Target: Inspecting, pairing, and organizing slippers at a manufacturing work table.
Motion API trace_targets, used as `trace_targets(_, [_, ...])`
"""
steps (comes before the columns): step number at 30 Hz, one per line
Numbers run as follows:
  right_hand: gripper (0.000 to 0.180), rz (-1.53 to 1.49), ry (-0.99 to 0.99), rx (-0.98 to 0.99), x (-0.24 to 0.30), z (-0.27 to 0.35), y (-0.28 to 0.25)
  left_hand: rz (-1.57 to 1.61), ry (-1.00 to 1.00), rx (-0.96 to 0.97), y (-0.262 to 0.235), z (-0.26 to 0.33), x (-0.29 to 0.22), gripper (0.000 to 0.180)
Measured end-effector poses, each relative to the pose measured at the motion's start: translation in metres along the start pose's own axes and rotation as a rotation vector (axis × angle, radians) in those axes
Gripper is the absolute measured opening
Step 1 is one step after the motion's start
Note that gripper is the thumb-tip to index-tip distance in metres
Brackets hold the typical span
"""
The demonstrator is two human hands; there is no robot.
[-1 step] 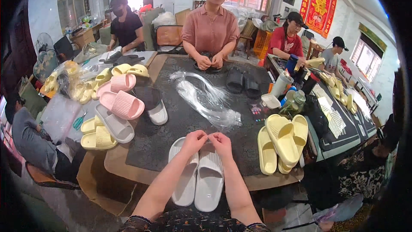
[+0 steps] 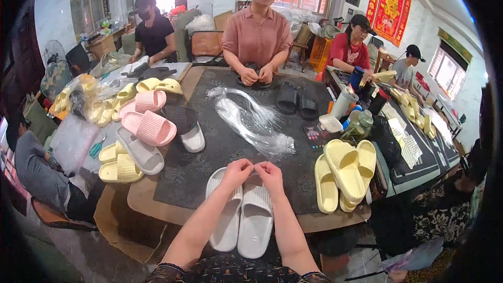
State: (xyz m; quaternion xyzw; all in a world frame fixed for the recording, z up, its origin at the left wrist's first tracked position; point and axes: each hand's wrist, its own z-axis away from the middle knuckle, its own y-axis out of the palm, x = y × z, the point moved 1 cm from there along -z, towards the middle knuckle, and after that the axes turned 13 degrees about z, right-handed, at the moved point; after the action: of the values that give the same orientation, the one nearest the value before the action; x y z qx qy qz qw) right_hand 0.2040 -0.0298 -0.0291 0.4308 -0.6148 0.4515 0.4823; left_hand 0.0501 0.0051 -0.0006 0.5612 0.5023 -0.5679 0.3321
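Note:
A pair of light grey slides [image 2: 255, 222] lies side by side at the table's near edge, toes pointing away from me. Above their toe ends my left hand [image 2: 238, 173] is closed in a pinch. Close beside it, my right hand [image 2: 269, 176] pinches too, the fingertips of both almost meeting. Anything between the fingers is too small to make out. Beyond my hands, a loose bundle of clear plastic strands [image 2: 251, 120] is spread over the dark table mat [image 2: 204, 178].
Yellow slides [image 2: 346, 175] are stacked at the right. On the left lie pink slides [image 2: 149, 126], more grey and yellow ones, and teal scissors [image 2: 96, 149]. Black slides [image 2: 296, 100] and bottles [image 2: 361, 123] stand farther off. Across the table, a co-worker's hands [image 2: 257, 75] hold something dark.

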Motion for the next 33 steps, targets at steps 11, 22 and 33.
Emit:
trace_targets(11, [0.013,-0.033,0.003,-0.084,0.002,0.0,0.0,0.03,-0.024,-0.007,0.001,-0.002,0.005,0.021])
trace_targets(22, [0.014,-0.036,0.039,-0.123,0.0,0.001,0.0,0.066,0.035,-0.023,0.002,0.0,0.005,0.018])
trace_targets(33, [0.017,-0.028,-0.026,-0.097,0.009,-0.001,0.0,0.16,-0.009,-0.046,0.002,-0.006,0.017,0.02])
